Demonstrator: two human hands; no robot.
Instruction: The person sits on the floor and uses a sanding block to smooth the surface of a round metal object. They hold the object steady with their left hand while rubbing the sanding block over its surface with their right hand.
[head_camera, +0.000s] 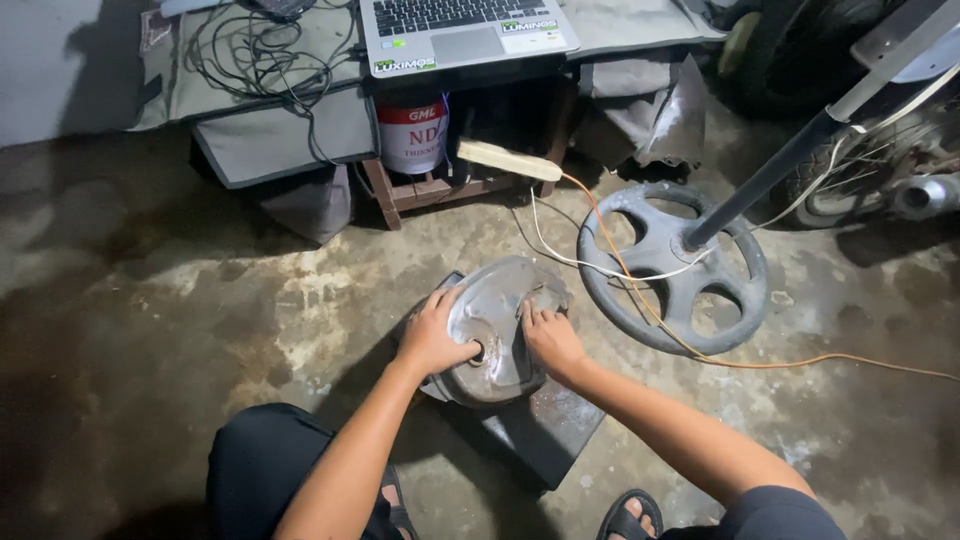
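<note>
The left hand (432, 340) is laid flat on the round metal cover (497, 318), its grip wide. The cover rests on a dark slab (545, 432) on the floor. The right hand (550, 340) presses its fingers near the centre, nothing grasped; a firmer hold seems needed.

Just one view here, a head cam looking steeply down and a bit forward from a crouching person's eye level. Both forearms come in from the bottom edge, so the left hand (435, 340) and right hand (550, 340) sit close, near frame centre. The concrete floor (180, 300) fills most of it, and the top edge catches a laptop (465, 30) further ahead.
</note>
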